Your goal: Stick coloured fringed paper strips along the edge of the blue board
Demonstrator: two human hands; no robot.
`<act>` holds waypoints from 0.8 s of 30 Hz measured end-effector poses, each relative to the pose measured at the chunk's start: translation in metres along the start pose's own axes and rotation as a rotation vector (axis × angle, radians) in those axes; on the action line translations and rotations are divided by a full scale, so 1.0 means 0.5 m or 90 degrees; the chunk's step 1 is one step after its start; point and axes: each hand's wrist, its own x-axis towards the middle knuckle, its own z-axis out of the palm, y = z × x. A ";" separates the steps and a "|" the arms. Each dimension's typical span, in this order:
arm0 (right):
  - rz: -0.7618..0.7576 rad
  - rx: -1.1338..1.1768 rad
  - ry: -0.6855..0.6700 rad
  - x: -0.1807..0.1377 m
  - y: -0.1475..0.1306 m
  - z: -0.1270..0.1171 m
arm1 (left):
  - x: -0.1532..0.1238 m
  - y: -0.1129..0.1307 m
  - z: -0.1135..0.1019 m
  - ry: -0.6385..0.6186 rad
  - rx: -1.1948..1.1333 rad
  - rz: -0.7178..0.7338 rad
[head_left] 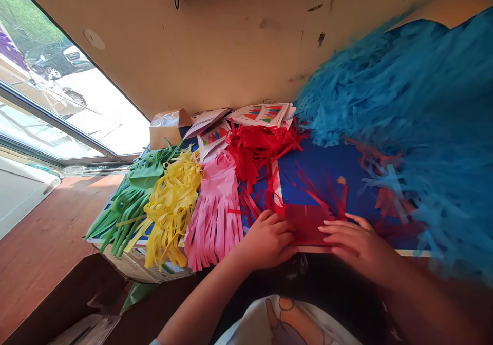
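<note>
A red fringed paper sheet (306, 224) lies along the near edge of the blue tabletop (319, 160), its thin strips pointing away from me. My left hand (269, 240) has its fingers curled together over the sheet's left end, holding it. On the right, my right hand (358, 245) rests with fingers stretched out over the sheet's right part; the thumb is near the upright red strips. Beyond my left hand is a heap of red fringed paper (256, 147). Pink fringe (217, 209) spreads just left of that hand.
Yellow fringe (175, 201) and green fringe (138, 191) hang over the table's left side. A big blue fringe pile (400, 88) fills the right. Printed packets (258, 113) lean by the wall. An open cardboard box (65, 299) stands below left, near the window (96, 103).
</note>
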 end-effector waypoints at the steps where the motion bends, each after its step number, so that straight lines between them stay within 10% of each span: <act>1: 0.026 0.017 -0.007 0.003 -0.004 -0.004 | 0.002 -0.002 -0.002 -0.001 -0.002 0.010; 15: 0.245 0.192 -0.067 0.048 -0.016 -0.049 | 0.051 -0.027 -0.031 -0.063 -0.103 -0.034; 24: 0.308 -0.169 -0.070 0.091 -0.048 -0.056 | 0.057 -0.011 -0.029 -0.046 0.090 -0.086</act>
